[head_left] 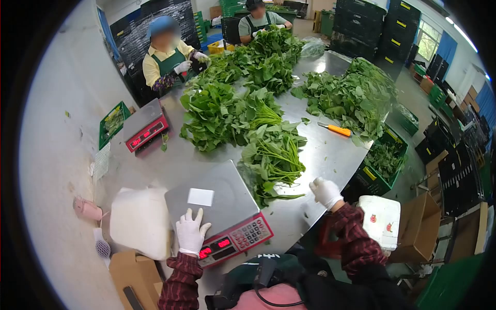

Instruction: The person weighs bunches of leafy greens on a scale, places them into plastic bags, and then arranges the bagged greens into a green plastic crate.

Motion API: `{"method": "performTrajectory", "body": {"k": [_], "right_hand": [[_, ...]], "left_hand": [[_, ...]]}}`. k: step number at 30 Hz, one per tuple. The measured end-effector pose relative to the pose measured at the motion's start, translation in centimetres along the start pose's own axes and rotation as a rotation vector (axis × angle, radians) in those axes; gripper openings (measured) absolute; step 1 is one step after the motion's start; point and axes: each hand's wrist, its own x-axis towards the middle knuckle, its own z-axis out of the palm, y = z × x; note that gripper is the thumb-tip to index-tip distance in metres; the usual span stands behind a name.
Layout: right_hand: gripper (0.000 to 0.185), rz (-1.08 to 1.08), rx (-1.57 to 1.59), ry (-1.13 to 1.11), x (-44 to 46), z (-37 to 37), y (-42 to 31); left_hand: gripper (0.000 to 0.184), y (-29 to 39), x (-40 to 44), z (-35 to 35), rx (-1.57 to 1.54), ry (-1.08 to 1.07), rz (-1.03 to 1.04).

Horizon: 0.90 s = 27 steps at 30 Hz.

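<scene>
My left hand [191, 232], in a white glove, rests with fingers spread on the metal plate of a red scale [222, 206], its fingertips at the lower edge of a white card [200, 197]. The scale's red digits are lit. Over the table's right front part is my right hand [326, 192], also gloved, its fingers curled; whether it holds anything is too small to tell. Bundles of leafy green stems [276, 155] lie between the hands, beyond the scale, and a large leafy heap [222, 108] stretches behind them. An orange-handled knife [338, 129] lies to the right.
Another leafy pile [356, 93] covers the table's right side. A second scale [146, 126] stands at the left. Two people [168, 59] [258, 23] work across the table. Green crates [395, 173], a white foam box [380, 219] and cardboard boxes [421, 232] stand beyond the right edge.
</scene>
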Motion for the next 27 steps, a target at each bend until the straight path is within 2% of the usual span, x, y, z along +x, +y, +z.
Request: {"method": "performTrajectory", "body": {"k": [1,3,5,7,8,9,10,11,12,13,15,16,18,19,22,23,25,27], "right_hand": [[0.032,-0.008,-0.022,-0.079,0.2,0.9,1.1],[0.034,0.055,-0.019,-0.109,0.8,2.7,2.4],[0.035,0.051,0.025,-0.112,1.6,3.6,3.4],[0.036,0.042,0.067,-0.112,2.9,3.7,4.3],[0.038,0.017,0.079,-0.054,3.5,3.7,4.9],[0.040,-0.010,0.090,0.000,4.1,3.7,5.4],[0.040,-0.023,0.091,-0.016,4.9,3.5,6.0],[0.042,-0.020,0.141,-0.050,5.9,3.3,6.5],[0.045,-0.018,0.191,-0.083,6.8,3.1,6.9],[0.045,-0.033,0.191,-0.098,7.6,2.6,7.2],[0.047,-0.070,0.186,-0.124,8.6,1.8,7.4],[0.047,-0.086,0.185,-0.142,9.3,2.1,7.9],[0.045,-0.181,0.199,-0.087,10.4,2.7,8.6],[0.045,-0.196,0.199,-0.103,11.0,2.7,8.7],[0.047,-0.220,0.202,-0.157,12.7,1.7,8.2],[0.049,-0.213,0.222,-0.174,13.2,1.7,8.2],[0.050,-0.213,0.246,-0.197,14.2,1.7,8.1],[0.052,-0.259,0.282,-0.269,15.0,1.4,7.7]], "left_hand": [[0.054,1.3,0.0,0.1,-0.002,-0.010,-0.010],[0.054,3.4,0.4,-0.1,0.081,-0.057,-0.244],[0.048,5.2,0.5,-0.5,0.074,-0.030,-0.287],[0.039,8.3,0.9,-0.8,-0.157,0.312,-0.145],[0.029,11.5,1.3,-2.0,-0.450,0.308,-0.149],[0.019,15.0,1.8,-3.0,-0.737,0.274,-0.146],[0.014,17.7,2.0,-2.1,-0.936,0.154,-0.110],[0.016,20.0,2.3,-0.2,-1.018,0.045,-0.046],[0.021,22.1,2.7,1.2,-1.145,-0.149,-0.153],[0.026,23.6,3.5,2.9,-1.165,-0.280,-0.266],[0.032,25.3,5.2,7.7,-0.926,-0.017,-0.154],[0.032,26.2,5.8,9.3,-0.921,-0.013,-0.177],[0.027,27.4,7.7,10.4,-0.624,-0.158,-0.305],[0.027,27.5,7.9,11.8,-0.621,-0.157,-0.327],[0.016,28.0,8.2,14.3,-0.760,0.162,-0.454],[0.016,28.1,8.3,14.0,-0.757,0.168,-0.462],[0.010,28.1,8.3,13.6,-1.068,0.287,-0.694],[0.007,28.2,9.1,12.8,-1.071,0.347,-0.702]]}}
